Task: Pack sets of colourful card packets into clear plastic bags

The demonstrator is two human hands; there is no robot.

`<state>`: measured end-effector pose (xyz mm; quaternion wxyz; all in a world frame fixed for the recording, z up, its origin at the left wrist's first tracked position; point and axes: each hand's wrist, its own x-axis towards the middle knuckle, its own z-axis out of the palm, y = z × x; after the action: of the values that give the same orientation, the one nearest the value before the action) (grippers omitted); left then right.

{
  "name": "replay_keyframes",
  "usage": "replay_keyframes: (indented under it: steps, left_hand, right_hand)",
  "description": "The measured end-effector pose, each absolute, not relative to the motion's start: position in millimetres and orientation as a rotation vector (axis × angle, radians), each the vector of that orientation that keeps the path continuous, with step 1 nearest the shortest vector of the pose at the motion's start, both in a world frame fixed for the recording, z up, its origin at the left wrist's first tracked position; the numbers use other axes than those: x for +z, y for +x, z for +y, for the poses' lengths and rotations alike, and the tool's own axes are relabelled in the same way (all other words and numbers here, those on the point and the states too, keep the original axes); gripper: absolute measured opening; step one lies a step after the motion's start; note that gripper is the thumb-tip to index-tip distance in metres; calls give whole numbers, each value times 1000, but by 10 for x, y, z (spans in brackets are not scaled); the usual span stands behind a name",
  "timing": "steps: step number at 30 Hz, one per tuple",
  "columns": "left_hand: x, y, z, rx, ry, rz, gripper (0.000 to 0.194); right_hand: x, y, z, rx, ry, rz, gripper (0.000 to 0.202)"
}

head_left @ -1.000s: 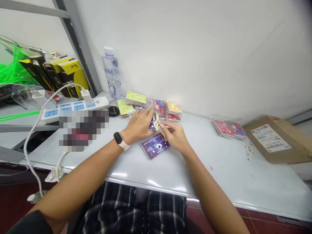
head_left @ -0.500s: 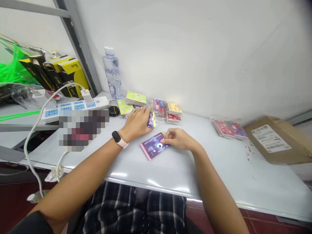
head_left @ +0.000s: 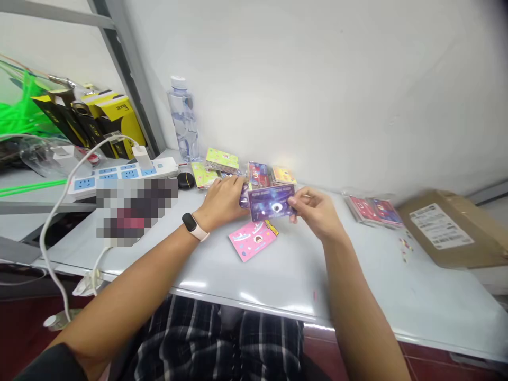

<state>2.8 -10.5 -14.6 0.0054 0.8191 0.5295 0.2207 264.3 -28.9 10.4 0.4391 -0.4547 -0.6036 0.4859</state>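
One purple card (head_left: 272, 205) is up off the table (head_left: 357, 275) rn, pinched by its right edge btwn thumb & fingers of the R hand (head_left: 317, 212). L hand (head_left: 224, 200) is bent over a purple packet (head_left: 244, 197) just left of it, mostly covered, so can't tell if it's actually gripped tbh. Pink card (head_left: 246, 243) lies flat just below, closer to the table's front edge. Green packs (head_left: 221, 159) sit behind the L hand, near the bottle (head_left: 184, 124); red/blue packs (head_left: 373, 210) are well off to the right, by the box (head_left: 452, 227).
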Motion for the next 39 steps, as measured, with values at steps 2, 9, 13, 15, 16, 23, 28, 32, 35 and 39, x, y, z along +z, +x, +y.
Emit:
replay_keyframes:
  steps: [2,9,13,15,16,23,28,32,35,39]
  left_hand:
    - [-156,25,-97,704,2554,1667,58]
    - [-158,21,-100,688,2548,1689,63]
    - [-144,25,-103,710,2528,1707,58]
    - [-145,27,-102,732,2528,1700,56]
    - [-147,27,-101,742,2531,1692,55]
    - [-154,21,-99,756,2524,1680,57]
    - [-168,27,-96,753,2562,1611,59]
    - [-178,37,-99,752,2602,1552,61]
    - [-184,51,-110,750,2620,1521,64]
    - [-201,71,-128,710,2676,1481,64]
  right_hand:
    - [73,2614,-265,995,-1117,-1324,45]
    - [-5,2511,-250,953,-1193,-1296,42]
    - [-16,2528,-242,1003,-1209,-1258,43]
    - [-23,2549,-229,1012,-1211,-1256,43]
    - [-25,2557,-223,1017,-1211,-1255,43]
    - [10,2556,-228,1047,-1290,-1230,46]
    - [16,2549,-239,1083,-1240,-1227,46]
    - [-15,2527,-228,1111,-1226,-1230,48]
    - [-91,2443,-231,1076,-1242,-1288,48]
    - [-235,2244,-283,913,-1226,-1652,42]
